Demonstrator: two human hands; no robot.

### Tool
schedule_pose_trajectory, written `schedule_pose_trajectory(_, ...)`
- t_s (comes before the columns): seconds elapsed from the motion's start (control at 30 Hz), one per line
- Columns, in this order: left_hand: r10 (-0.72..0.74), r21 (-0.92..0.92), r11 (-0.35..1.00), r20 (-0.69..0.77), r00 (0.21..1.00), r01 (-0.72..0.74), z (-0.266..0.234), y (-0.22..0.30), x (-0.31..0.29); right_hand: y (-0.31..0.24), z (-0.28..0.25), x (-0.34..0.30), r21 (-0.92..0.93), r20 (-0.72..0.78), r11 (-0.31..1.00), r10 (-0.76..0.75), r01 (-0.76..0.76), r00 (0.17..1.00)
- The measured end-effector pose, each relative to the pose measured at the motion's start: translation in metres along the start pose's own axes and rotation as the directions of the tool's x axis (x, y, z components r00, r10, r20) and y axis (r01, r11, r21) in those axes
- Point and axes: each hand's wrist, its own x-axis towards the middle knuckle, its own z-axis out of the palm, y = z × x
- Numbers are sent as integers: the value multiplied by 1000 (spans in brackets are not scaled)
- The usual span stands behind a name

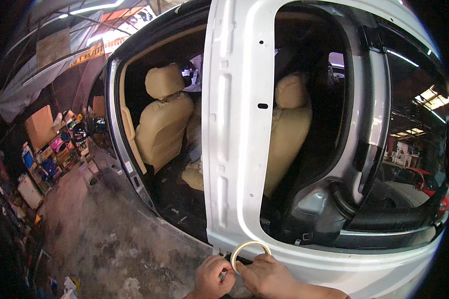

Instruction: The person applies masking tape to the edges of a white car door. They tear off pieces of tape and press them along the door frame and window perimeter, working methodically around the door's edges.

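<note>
My right hand [267, 276] grips a roll of pale masking tape [251, 243], thumb and fingers closed on its lower part. The ring stands up in front of the lower corner of a white car body panel [239, 149]. Close beside the roll on the left, my left hand [215, 276] is closed with its fingers curled together. Whatever lies between those fingertips is hidden. Both hands are low in the picture, near the bottom edge of the panel.
Behind the white panel stands a car with an open side, showing beige seats [164, 124] and a grey pillar [371, 109]. A stained concrete floor [100, 229] stretches to the left. Cluttered shelves [60, 149] line the far left. A red car [424, 182] shows at the right.
</note>
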Motion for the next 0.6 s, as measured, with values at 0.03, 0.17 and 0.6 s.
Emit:
schedule_pose_trajectory(0.03,149,1,989,-37,988,-149,0,-1,2,5,-3,1,-16,29,1000,7,-7,1000)
schedule_pose_trajectory(0.17,-207,-220,956,-25,978,197,3,-4,-15,17,-7,7,48,42,997,63,-65,997)
schedule_pose_trajectory(0.6,44,-84,995,-170,984,-59,-6,5,-1,17,-2,8,203,111,964,150,-170,982)
